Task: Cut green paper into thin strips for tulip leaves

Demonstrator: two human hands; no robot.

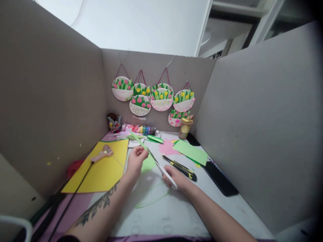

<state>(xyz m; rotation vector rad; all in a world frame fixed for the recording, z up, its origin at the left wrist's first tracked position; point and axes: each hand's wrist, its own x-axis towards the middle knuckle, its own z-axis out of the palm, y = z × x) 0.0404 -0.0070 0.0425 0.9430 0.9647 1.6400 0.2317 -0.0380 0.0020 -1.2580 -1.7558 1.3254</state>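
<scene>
Pinched between the fingers of my left hand (pixel 137 158) is a narrow light green paper strip (pixel 138 139), pointing up and away to the left. My right hand (pixel 173 176) grips the white handles of a pair of scissors (pixel 168 176). The blades reach up and left to the lower end of the strip, close to my left fingertips; whether they touch the paper I cannot tell. Under the hands lies a light green paper sheet (pixel 148 164). A thin curved green paper offcut (pixel 153 201) rests on the white table nearer to me.
Left, a glue gun (pixel 102 154) lies on yellow sheets (pixel 108 174), its cord running toward me. Right are a utility knife (pixel 181 168), green paper (pixel 191 151), pink paper (pixel 168 147) and a black phone (pixel 219 178). Decorated paper plates (pixel 163 104) hang on the grey partition (pixel 202 72).
</scene>
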